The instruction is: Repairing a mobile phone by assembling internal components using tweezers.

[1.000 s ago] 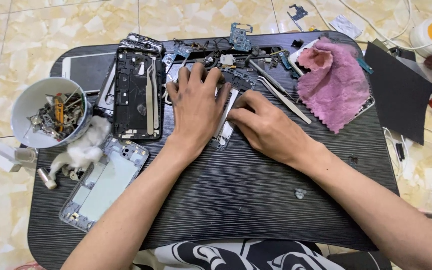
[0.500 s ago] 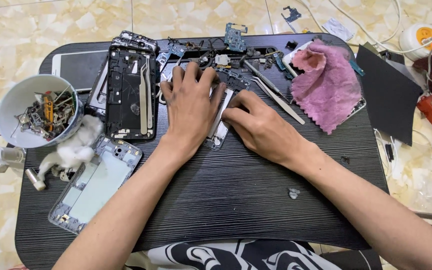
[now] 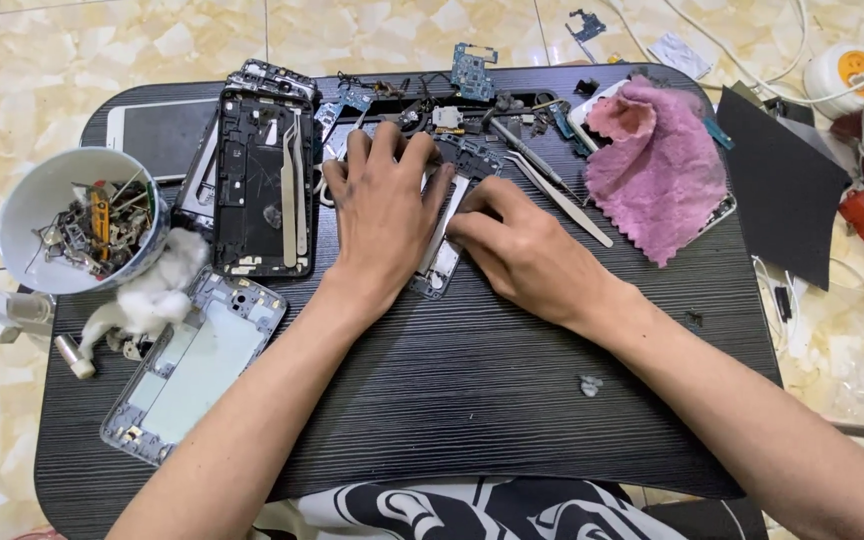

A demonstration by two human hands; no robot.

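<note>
Black and ridged, the worktop (image 3: pixel 472 400) carried a spread of phone parts, and both hands were down on one piece near its far middle. That piece was a phone frame (image 3: pixel 439 262), pale and narrow, lying lengthwise between the two hands and mostly hidden under them; only a strip and its near end showed. The left hand (image 3: pixel 382 215) lay flat on top, fingers spread and pointing away, pressing the frame down rather than gripping it. The right hand (image 3: pixel 522 250) came in from the right side, fingers bent and bunched against the frame's edge; whether it pinched anything, I could not tell. Just left of the left hand sat a dark opened phone (image 3: pixel 260 185) with tweezers (image 3: pixel 292 190) resting on it. A white bowl (image 3: pixel 82 220) of small metal bits stood at the left edge, cotton (image 3: pixel 157 290) beside it. A pink cloth (image 3: pixel 657 170) lay well to the right.
</note>
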